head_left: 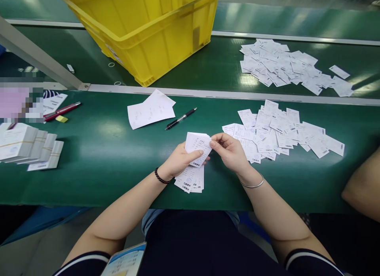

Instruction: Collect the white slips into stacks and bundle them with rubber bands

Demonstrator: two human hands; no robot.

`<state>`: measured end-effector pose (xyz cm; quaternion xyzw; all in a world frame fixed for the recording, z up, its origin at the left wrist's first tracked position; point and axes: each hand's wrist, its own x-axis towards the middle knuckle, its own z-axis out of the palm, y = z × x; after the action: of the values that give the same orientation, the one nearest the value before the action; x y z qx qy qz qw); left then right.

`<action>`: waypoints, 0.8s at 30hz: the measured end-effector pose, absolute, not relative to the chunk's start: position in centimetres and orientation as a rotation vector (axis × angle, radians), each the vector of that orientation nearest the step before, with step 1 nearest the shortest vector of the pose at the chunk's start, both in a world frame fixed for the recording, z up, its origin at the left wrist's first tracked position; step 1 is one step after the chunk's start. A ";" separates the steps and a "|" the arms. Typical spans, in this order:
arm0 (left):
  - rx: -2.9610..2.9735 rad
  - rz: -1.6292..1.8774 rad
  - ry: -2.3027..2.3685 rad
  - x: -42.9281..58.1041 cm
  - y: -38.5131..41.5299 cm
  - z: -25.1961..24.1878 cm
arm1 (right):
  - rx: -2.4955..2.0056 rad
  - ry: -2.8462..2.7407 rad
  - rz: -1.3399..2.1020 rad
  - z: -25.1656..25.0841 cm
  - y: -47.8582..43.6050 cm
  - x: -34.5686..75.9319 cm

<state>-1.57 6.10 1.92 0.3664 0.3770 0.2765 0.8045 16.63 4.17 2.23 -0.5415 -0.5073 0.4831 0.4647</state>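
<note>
A small stack of printed white paper slips (pixel 196 143) is gripped by my left hand (pixel 184 159), whose thumb lies across the top slip. My right hand (pixel 230 151) pinches the upper right corner of that stack between thumb and fingers. Below the hands, several more slips (pixel 191 179) lie loosely overlapped on the green table (pixel 118 161). Just right of my right hand spreads a loose pile of similar slips (pixel 273 129). Beyond my hands lie a black pen (pixel 181 118) and white sheets of paper (pixel 152 111) with faint writing.
A large yellow bin (pixel 166 42) stands behind the metal strip. Another slip pile (pixel 279 64) lies on the far surface. Banded slip bundles (pixel 26 143), a red pen (pixel 62 111) and a yellow piece (pixel 61 118) are at left. Another person's arm (pixel 365 185) rests at right.
</note>
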 end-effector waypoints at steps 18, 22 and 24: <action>0.880 0.753 0.935 -1.5 6.2 1.4 | -1.417 -1.298 1.168 2.3 4.0 16.7; 0.841 0.770 0.929 -1.4 6.2 1.6 | -1.429 -1.357 1.141 2.4 4.1 16.8; 0.795 0.828 0.912 -1.6 6.6 1.9 | -1.415 -1.336 1.167 2.4 4.1 16.9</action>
<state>-1.61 6.62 1.95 0.3628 0.4162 0.3777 0.7433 16.86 4.07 2.41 -0.5650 -0.5338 0.4662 0.4225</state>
